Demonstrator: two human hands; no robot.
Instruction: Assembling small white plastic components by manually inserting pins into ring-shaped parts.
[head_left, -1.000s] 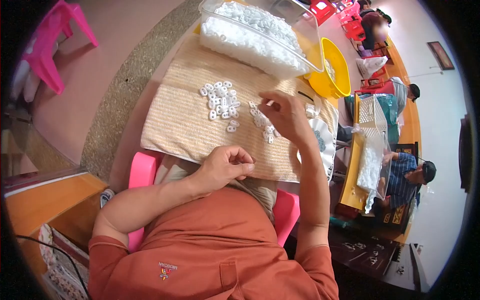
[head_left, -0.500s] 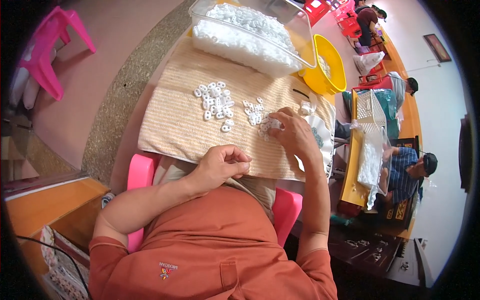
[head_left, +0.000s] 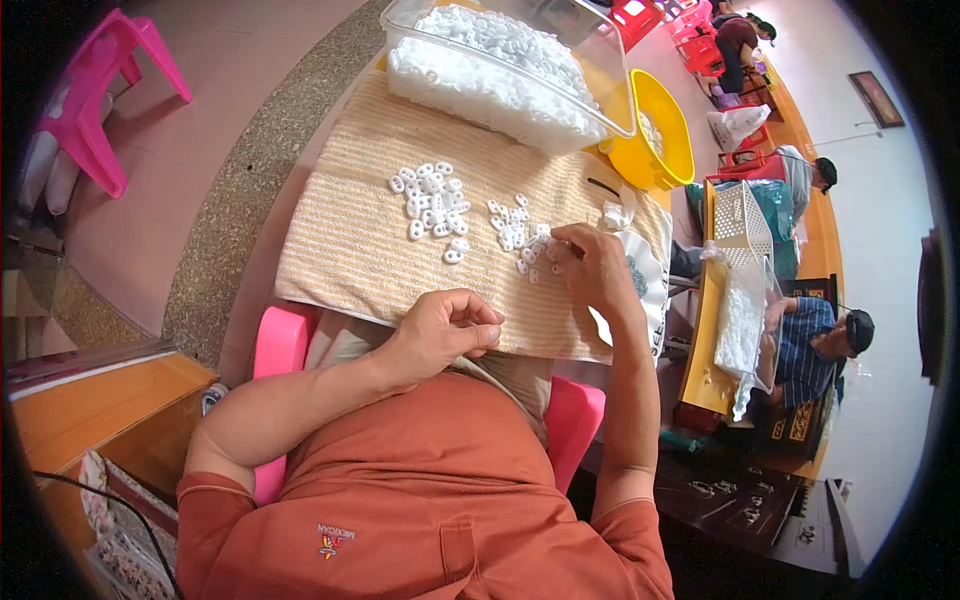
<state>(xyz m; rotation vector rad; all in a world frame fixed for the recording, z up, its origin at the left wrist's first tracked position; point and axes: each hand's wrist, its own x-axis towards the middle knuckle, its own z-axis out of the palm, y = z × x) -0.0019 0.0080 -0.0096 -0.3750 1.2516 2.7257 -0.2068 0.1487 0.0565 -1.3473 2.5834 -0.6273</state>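
My left hand (head_left: 447, 328) rests at the near edge of the striped beige towel, its thumb and fingertips pinched together; whatever they hold, if anything, is too small to see. My right hand (head_left: 600, 264) is over the towel's right part, fingers bent down and drawn together beside a scatter of small white pieces (head_left: 532, 252). Its fingertips are partly hidden, and I cannot make out what is in them. Left of that lies another small cluster of white pieces (head_left: 512, 224). Farther left is a pile of larger white oval plastic pieces (head_left: 436, 205), each with two holes.
A clear bin (head_left: 628, 110) full of white pieces stands at the far side, with a yellow basin (head_left: 679, 150) beside it. Crumpled white material (head_left: 618, 213) and a thin black strip (head_left: 603, 187) lie on the towel (head_left: 340, 230). A co-worker (head_left: 805, 345) sits to the right.
My right hand has shifted slightly right, uncovering more of the small white pieces. My left hand has stayed in place.
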